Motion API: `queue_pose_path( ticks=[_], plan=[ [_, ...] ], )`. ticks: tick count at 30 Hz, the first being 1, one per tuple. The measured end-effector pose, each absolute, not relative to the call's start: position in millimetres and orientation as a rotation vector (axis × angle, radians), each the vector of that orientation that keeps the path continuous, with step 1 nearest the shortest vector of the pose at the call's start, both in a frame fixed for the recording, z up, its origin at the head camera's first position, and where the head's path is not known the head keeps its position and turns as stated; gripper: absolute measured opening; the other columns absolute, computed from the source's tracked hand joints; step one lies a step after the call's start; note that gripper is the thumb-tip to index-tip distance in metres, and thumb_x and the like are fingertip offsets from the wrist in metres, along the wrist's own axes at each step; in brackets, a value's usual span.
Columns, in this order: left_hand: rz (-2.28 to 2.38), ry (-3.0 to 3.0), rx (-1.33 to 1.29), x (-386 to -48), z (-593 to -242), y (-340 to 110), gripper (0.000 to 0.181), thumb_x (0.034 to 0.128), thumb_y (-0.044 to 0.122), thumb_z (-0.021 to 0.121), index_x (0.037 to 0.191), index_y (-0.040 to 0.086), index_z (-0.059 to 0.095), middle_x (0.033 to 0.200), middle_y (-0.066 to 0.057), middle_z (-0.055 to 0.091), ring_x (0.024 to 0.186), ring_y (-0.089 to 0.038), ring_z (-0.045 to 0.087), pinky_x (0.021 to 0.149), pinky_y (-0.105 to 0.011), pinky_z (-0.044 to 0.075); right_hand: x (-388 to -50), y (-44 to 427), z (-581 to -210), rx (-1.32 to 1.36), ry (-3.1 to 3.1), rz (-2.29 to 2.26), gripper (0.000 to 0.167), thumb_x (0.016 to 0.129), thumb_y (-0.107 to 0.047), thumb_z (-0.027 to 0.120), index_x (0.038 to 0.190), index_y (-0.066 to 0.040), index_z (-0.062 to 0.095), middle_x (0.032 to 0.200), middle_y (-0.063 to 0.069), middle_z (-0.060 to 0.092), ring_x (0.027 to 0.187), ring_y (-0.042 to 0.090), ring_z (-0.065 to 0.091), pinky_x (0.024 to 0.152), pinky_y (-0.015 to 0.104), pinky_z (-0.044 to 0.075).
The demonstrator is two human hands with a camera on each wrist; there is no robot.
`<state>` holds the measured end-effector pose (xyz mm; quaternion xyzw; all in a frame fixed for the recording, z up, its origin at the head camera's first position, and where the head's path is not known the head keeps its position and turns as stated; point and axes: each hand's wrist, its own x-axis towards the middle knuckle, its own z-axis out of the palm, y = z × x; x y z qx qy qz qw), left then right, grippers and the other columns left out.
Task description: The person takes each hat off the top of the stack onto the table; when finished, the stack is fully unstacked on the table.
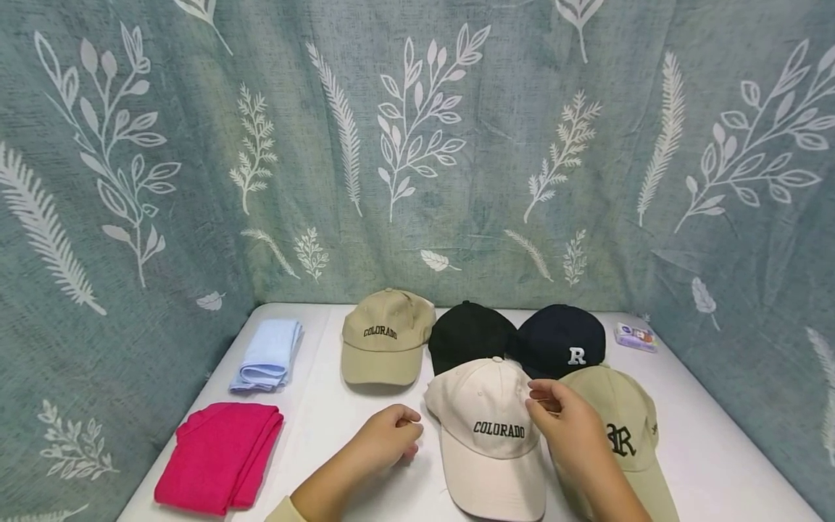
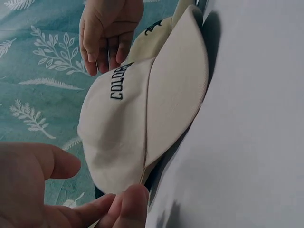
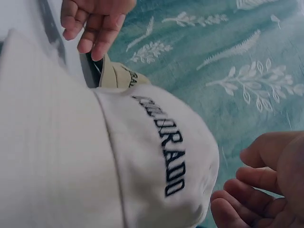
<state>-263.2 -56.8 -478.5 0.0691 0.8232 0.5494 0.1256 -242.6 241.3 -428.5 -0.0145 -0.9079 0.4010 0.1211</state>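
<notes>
A cream baseball cap (image 1: 492, 413) lettered COLORADO lies on the white table with its brim toward me. My left hand (image 1: 386, 437) is just left of this cap, fingers loosely bent around nothing. In the left wrist view a gap shows between that thumb and the fingers (image 2: 129, 206), whose tips come close to the cap's edge. On the other side my right hand (image 1: 574, 428) hovers by the crown, partly covering a khaki cap (image 1: 631, 413) with an R emblem. Slightly apart from the cream crown are the right fingers (image 3: 242, 197) in the right wrist view; they hold nothing.
Behind stand a tan COLORADO cap (image 1: 385, 341), a black cap (image 1: 466, 333) and a navy cap (image 1: 554, 341) with a white R. Folded blue cloth (image 1: 267, 354) and folded pink cloth (image 1: 222, 457) lie left. A small purple-and-white packet (image 1: 636, 338) sits back right. Leaf-patterned curtain (image 1: 417, 239) surrounds the table.
</notes>
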Motion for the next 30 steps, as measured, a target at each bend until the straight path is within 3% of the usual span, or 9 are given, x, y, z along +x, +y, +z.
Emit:
queue_pose_path(
  ticks=[15,24,30],
  plan=[
    [1.712,2.489,0.023,-290.7,-463.6,-98.8,0.036,0.1023,0.020,0.057,0.130,-0.003,0.061,0.116,-0.014,0.067,0.089,-0.020,0.067,0.079,-0.034,0.060,-270.4,196.7,-405.2,0.180,-2.632,1.223,0.023,0.099,-0.017,0.069,0.121,-0.013,0.073,0.111,0.000,0.073,0.106,0.015,0.068,0.096,0.035,0.058],
    [1.717,2.628,-0.195,-324.4,-455.8,-129.9,0.038,0.1019,0.021,0.053,0.130,-0.001,0.062,0.106,-0.015,0.067,0.084,-0.018,0.065,0.072,-0.028,0.057,-291.6,157.1,-390.1,0.334,-2.670,1.171,0.024,0.099,-0.020,0.071,0.123,-0.016,0.071,0.113,0.000,0.070,0.105,0.017,0.068,0.096,0.041,0.059],
    [1.638,2.724,-0.282,-338.1,-461.3,-147.2,0.042,0.0985,0.024,0.051,0.130,-0.002,0.061,0.115,-0.018,0.067,0.080,-0.020,0.066,0.067,-0.028,0.050,-316.5,138.7,-385.4,0.304,-2.724,1.136,0.023,0.098,-0.022,0.071,0.121,-0.018,0.071,0.110,-0.001,0.070,0.102,0.017,0.067,0.090,0.041,0.057]
  ],
)
